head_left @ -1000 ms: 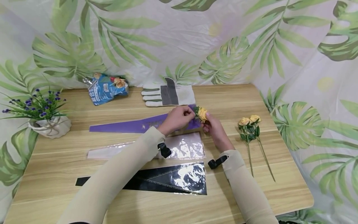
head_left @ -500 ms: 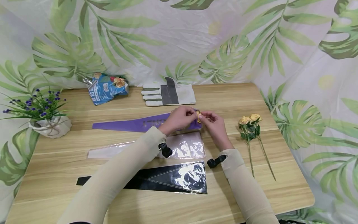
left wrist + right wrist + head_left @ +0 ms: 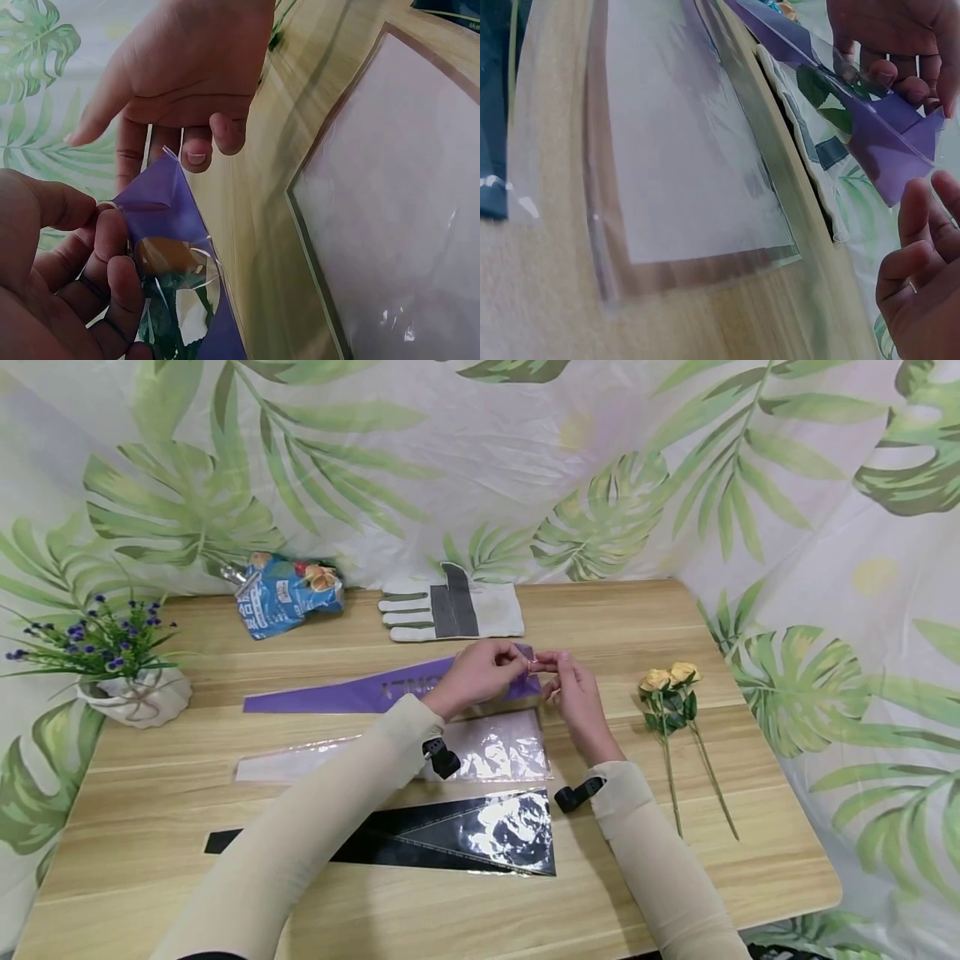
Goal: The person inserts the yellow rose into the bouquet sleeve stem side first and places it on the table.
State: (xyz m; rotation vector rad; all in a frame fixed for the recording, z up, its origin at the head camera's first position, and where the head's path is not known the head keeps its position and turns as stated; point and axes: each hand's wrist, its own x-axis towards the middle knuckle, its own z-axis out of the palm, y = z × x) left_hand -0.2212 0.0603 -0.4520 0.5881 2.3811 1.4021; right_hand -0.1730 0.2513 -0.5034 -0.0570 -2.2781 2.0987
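Note:
A tapered purple flower sleeve [image 3: 330, 695] lies lengthwise at the back of the row of sleeves, its wide end raised between the hands. My left hand [image 3: 480, 675] pinches the rim of that wide end between thumb and fingers. Inside, a yellow-orange rose [image 3: 166, 255] shows through the sleeve's clear window, with green leaves [image 3: 815, 86] below the bloom. My right hand [image 3: 576, 697] is at the sleeve's mouth, its fingers extended beside the rim and its thumb apart from them, with nothing in its grip.
Nearer me lie a clear-and-white sleeve [image 3: 502, 747] and a black one [image 3: 450, 839]. Two yellow roses [image 3: 670, 677] rest at the right. Along the back are a work glove [image 3: 453, 610] and a blue pouch [image 3: 281, 597]; a potted plant [image 3: 135, 693] stands at the left.
The yellow rose has gone from the sleeve's mouth down inside it, out of sight in the head view. My right hand has let go of the bloom; my left hand stays at the rim.

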